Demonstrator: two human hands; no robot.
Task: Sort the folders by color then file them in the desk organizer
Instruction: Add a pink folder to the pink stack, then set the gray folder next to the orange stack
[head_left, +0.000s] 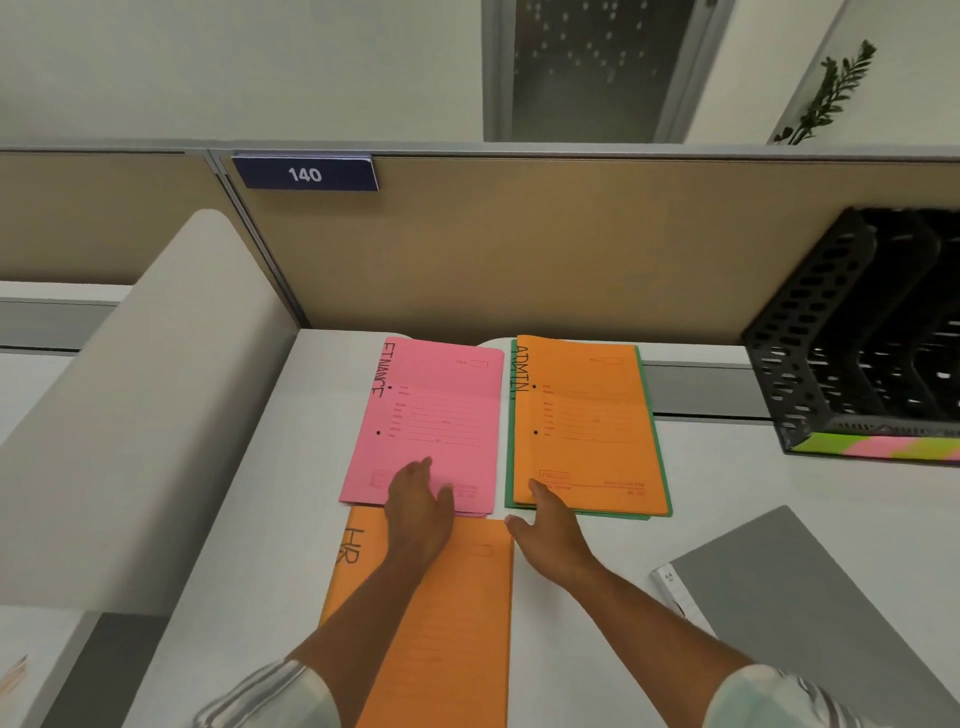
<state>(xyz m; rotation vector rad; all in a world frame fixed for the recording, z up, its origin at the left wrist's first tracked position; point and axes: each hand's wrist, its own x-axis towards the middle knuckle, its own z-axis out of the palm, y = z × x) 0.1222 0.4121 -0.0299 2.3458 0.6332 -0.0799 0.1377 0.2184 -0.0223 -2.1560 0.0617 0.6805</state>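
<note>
Thin pink card folder marked FINANCE (431, 415): flat on the white desk (727, 467), just left of the landmark here, the thin orange card folder marked ADMIN (587, 421). Under that ADMIN folder, a green card folder (658, 457), only its edges showing. Near side of the ADMIN folder and to its left, a second orange card folder marked HR (457, 613). Black perforated plastic desk organizer (810, 364) well to the right of the ADMIN folder, slots apparently empty.

Left hand (418, 512): open, fingers spread, palm down on the near edge of the pink folder, gripping nothing. Right hand (550, 535): open, fingertips touching the near left corner of the ADMIN folder, nothing yet held.

Probably light, thin and floppy, likely slick against one another; best taken along the spine or a near corner, pinched rather than pushed.

Long axes all pointing away from the body; lettered spines on the left.
</note>
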